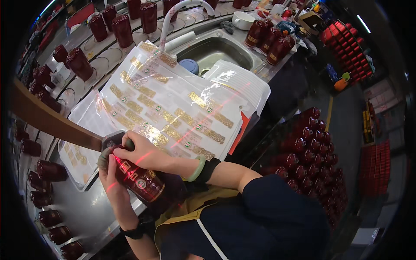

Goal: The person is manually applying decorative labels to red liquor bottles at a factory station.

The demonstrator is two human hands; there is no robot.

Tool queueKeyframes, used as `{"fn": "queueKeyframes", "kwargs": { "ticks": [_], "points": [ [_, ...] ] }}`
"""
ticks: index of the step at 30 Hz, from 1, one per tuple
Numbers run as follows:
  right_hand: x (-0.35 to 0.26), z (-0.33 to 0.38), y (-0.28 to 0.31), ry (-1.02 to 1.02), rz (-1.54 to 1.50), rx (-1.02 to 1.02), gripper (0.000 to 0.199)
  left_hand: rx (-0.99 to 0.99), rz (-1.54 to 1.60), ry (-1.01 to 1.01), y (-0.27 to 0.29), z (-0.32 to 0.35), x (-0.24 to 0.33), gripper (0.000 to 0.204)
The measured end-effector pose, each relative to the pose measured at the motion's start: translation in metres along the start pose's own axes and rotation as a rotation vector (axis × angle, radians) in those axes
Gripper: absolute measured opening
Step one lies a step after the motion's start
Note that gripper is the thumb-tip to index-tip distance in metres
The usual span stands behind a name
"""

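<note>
A dark red glossy bottle (149, 189) with gold characters and a round emblem lies tilted in front of me, close to my body. My left hand (113, 182) is closed around its far left end, the thumb lying along its side. Bent over the same end, my right hand (145, 151) presses its thumb on the bottle's surface, its fingers curled round the edge. Dark coverings show on some fingertips. Just beyond my hands, sheets of gold decals (167, 115) with small round green emblems lie spread out, partly under clear film.
A sink (227, 45) with a curved white faucet (164, 32) stands behind the sheets. Red bottles (122, 31) line a conveyor at left. A brown post (56, 119) reaches in near my hands. Many red bottles (310, 158) stand at right; a white bowl (242, 20) is at the back.
</note>
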State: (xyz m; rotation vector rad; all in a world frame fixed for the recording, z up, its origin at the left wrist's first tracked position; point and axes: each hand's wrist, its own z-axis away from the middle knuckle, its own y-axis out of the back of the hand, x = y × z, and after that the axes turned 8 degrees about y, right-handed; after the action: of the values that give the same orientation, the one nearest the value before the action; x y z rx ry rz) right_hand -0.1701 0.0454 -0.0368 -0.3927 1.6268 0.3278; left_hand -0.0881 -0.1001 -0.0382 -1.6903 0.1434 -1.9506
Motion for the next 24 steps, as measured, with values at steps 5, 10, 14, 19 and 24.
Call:
{"fn": "queueKeyframes", "kwargs": {
  "ticks": [5, 10, 14, 19, 24],
  "points": [
    [-0.009, -0.001, 0.002, -0.017, -0.004, -0.009, 0.037, -0.005, 0.013, 0.009, -0.005, 0.001, 0.005, 0.028],
    [-0.007, -0.002, 0.0, 0.031, -0.003, 0.002, 0.039, 0.088, 0.0, 0.017, -0.016, 0.003, 0.007, 0.027],
    [-0.008, -0.001, 0.001, -0.099, -0.154, -0.018, 0.032, 0.011, -0.023, -0.049, -0.019, 0.007, 0.009, 0.027],
    [-0.013, -0.003, 0.016, -0.235, -0.26, -0.107, 0.02, 0.099, 0.06, 0.03, -0.021, 0.013, 0.012, 0.028],
    [-0.014, -0.001, 0.015, -0.18, -0.213, -0.123, 0.023, 0.155, 0.042, 0.013, -0.022, 0.015, 0.01, 0.03]
  ]
}}
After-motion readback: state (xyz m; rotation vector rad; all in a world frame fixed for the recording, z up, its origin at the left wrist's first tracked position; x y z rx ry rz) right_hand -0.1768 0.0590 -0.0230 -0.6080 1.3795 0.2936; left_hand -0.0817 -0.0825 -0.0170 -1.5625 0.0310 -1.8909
